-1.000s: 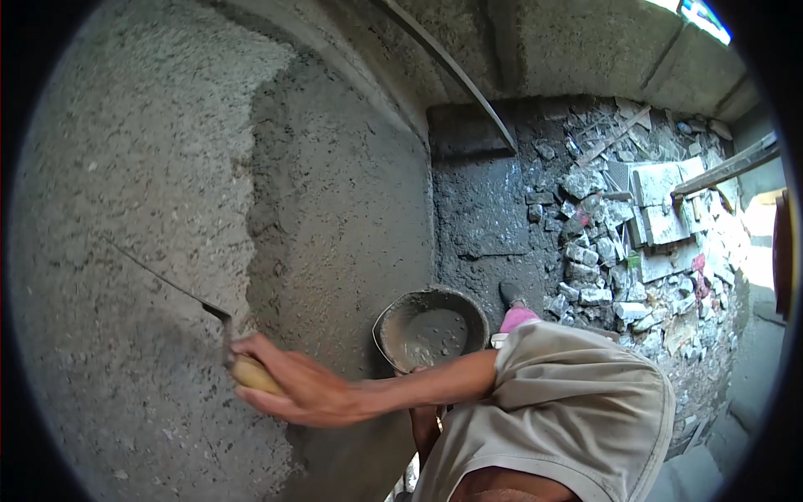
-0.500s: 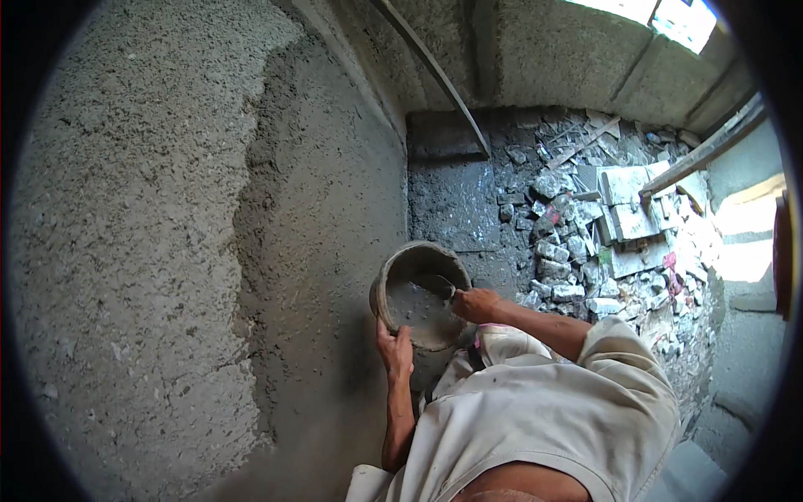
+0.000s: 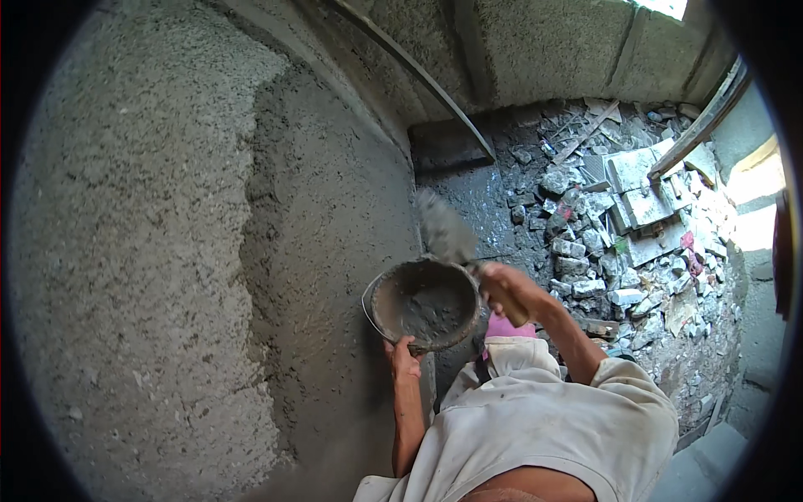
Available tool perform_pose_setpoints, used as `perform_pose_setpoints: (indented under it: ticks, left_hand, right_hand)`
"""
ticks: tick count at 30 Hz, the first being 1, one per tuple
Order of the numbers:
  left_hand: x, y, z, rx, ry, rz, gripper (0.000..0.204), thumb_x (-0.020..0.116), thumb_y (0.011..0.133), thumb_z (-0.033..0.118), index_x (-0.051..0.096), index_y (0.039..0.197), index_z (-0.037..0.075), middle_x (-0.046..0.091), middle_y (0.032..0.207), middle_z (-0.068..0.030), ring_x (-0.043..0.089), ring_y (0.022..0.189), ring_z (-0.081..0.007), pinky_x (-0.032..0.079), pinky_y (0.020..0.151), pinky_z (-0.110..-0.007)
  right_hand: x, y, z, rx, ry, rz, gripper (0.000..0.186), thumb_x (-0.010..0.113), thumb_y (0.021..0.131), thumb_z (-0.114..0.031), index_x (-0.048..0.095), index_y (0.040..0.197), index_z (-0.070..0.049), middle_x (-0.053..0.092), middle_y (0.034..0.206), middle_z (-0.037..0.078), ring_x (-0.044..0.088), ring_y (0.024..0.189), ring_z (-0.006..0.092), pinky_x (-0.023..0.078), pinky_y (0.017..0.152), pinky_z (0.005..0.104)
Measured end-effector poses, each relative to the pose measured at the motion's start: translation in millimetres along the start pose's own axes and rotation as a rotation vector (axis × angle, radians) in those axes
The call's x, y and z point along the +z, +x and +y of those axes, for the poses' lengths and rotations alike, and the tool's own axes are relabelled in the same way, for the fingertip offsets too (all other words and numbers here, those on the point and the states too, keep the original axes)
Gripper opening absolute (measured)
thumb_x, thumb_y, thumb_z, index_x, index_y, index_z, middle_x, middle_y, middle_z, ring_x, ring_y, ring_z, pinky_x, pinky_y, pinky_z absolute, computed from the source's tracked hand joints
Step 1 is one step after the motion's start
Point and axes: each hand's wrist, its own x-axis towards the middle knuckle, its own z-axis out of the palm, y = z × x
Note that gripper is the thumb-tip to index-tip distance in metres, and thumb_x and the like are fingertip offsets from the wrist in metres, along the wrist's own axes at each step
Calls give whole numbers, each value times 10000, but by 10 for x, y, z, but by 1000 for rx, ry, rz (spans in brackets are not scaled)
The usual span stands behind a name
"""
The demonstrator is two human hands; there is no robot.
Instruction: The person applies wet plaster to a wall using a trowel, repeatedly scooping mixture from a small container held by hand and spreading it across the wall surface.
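My left hand [image 3: 405, 358] grips the near left rim of a round, mortar-stained bucket [image 3: 390, 294], tilted so its inside faces up toward me. Grey wet mortar [image 3: 435, 315] lies in the bottom, and a thin wire handle [image 3: 365, 303] hangs out at the left side. At the bucket's right, my right hand [image 3: 517, 289] is closed around the wooden handle of a trowel [image 3: 450, 233]. Its blade, smeared by motion and apparently loaded with mortar, points away over the far rim, close to the wall's lower edge.
On the left rises a wall [image 3: 326, 201] with smoother wet plaster beside a rough strip. Broken rubble [image 3: 577, 251] and flat slabs [image 3: 640, 188] cover the floor at right. One long strip [image 3: 427, 79] leans at the back; a wooden beam [image 3: 703, 121] slants in from the right.
My right hand has lifted the trowel out of the bucket and swung its blade up beyond the far rim. The bucket, held by my left hand, has shifted slightly nearer and tilted.
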Motion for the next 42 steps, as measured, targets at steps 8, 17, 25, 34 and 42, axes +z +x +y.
perform_pose_setpoints:
  ticks: [8, 17, 25, 34, 42]
  left_hand:
    - [127, 162, -210, -83, 89, 219, 808, 630, 676, 39, 394, 1409, 281, 488, 1328, -68, 551, 1097, -314, 558, 699, -477]
    - [729, 71, 39, -76, -73, 432, 788, 629, 686, -8, 395, 1397, 235, 529, 1239, -91, 567, 1059, -310, 557, 726, -457]
    - [1193, 328, 462, -136, 66, 357, 840, 681, 738, 117, 311, 1482, 240, 436, 1409, -63, 509, 1179, -286, 503, 768, -524]
    - [1955, 583, 1125, 232, 362, 127, 662, 586, 776, 44, 431, 1418, 95, 574, 1257, -95, 563, 1073, -229, 489, 845, -382]
    - [2386, 774, 1292, 546, 538, -63, 618, 549, 797, 25, 408, 1393, -62, 557, 1299, -206, 549, 1157, -285, 393, 1023, -344]
  right_hand:
    - [-418, 1372, -1219, -820, -157, 747, 366, 611, 943, -250, 444, 1199, -49, 575, 827, 38, 567, 579, 106, 472, 485, 236]
    - [1276, 3790, -758, -678, -375, 374, 400, 639, 911, -266, 489, 1188, -19, 592, 944, 159, 591, 828, 256, 484, 724, 408]
    - [761, 2031, -1573, -456, -751, -254, 464, 632, 915, -359, 544, 1262, -63, 638, 1067, 152, 649, 928, 278, 508, 793, 375]
    - [-821, 1989, -1464, 28, -1948, -145, 309, 448, 985, -347, 533, 1162, -107, 658, 1062, 155, 686, 832, 359, 556, 680, 455]
    - [-1212, 2357, -1339, 194, -1424, -216, 401, 437, 991, -417, 586, 1123, -69, 627, 757, 130, 659, 706, 249, 514, 576, 396]
